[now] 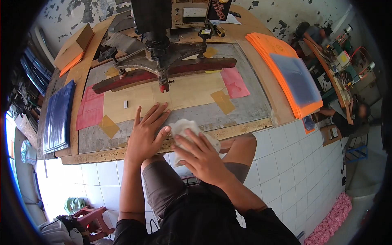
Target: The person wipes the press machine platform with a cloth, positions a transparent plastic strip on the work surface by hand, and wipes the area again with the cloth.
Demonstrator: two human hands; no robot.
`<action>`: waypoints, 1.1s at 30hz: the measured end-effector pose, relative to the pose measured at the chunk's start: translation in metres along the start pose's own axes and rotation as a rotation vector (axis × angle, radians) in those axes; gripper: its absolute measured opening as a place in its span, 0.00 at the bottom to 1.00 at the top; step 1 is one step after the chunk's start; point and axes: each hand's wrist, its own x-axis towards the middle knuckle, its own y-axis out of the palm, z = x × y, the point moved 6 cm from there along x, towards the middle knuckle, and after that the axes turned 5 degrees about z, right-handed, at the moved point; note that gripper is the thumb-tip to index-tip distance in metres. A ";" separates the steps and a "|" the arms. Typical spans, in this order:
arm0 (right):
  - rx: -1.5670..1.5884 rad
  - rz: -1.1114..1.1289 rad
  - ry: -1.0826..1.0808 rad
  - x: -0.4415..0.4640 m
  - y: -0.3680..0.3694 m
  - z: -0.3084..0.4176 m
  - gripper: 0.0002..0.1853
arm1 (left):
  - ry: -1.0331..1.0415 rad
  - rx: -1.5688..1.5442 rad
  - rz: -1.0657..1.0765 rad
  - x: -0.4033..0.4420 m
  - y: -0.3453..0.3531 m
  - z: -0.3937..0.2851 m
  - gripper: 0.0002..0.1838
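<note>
My left hand [149,132] rests with fingers spread at the front of the grey metal plate [255,107], its fingertips on the lower edge of a cream sheet [139,102]. My right hand [201,158] grips a crumpled white cloth [181,127] over my lap, by the table's front edge; part of the cloth is hidden under the fingers. A small whitish piece [125,104] lies on the cream sheet, left of my left fingertips. Above the sheet is the machine's long red bar [192,69], carried by a dark metal bracket [141,56].
Orange sheets [267,45] with clear blue-tinted covers [296,75] are stacked at the right. Dark blue covers [59,116] and a cardboard box [73,47] stand at the left. Pink sheets [235,83] and brown tape [223,102] flank the cream sheet. Other people sit at the far right.
</note>
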 end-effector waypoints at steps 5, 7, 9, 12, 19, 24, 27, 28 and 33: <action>-0.082 0.021 0.098 0.005 -0.025 -0.036 0.31 | -0.005 0.006 -0.007 0.001 0.000 0.001 0.30; -0.157 -0.046 0.266 -0.007 -0.057 -0.081 0.29 | -0.011 0.005 -0.017 -0.001 0.000 0.000 0.30; -0.308 -0.167 0.394 -0.029 -0.080 -0.130 0.26 | -0.006 0.001 -0.038 -0.001 -0.001 -0.001 0.30; -0.393 -0.232 0.560 -0.049 -0.103 -0.164 0.23 | -0.004 0.007 -0.050 -0.002 0.000 -0.001 0.30; -0.424 -0.286 0.475 -0.067 -0.140 -0.208 0.17 | 0.031 0.038 -0.069 -0.007 -0.001 -0.005 0.29; -0.490 -0.497 0.454 -0.074 -0.154 -0.165 0.19 | 0.046 0.041 -0.077 -0.027 0.001 -0.014 0.31; -0.235 -0.176 0.204 -0.071 -0.102 -0.093 0.32 | 0.062 0.092 -0.093 -0.045 0.004 -0.023 0.32; -0.277 -0.045 0.142 -0.074 -0.082 -0.070 0.36 | 0.057 0.085 -0.093 -0.051 0.005 -0.026 0.32; -0.509 -0.193 0.200 -0.132 -0.013 -0.110 0.33 | 0.060 0.033 -0.060 -0.074 -0.003 -0.040 0.33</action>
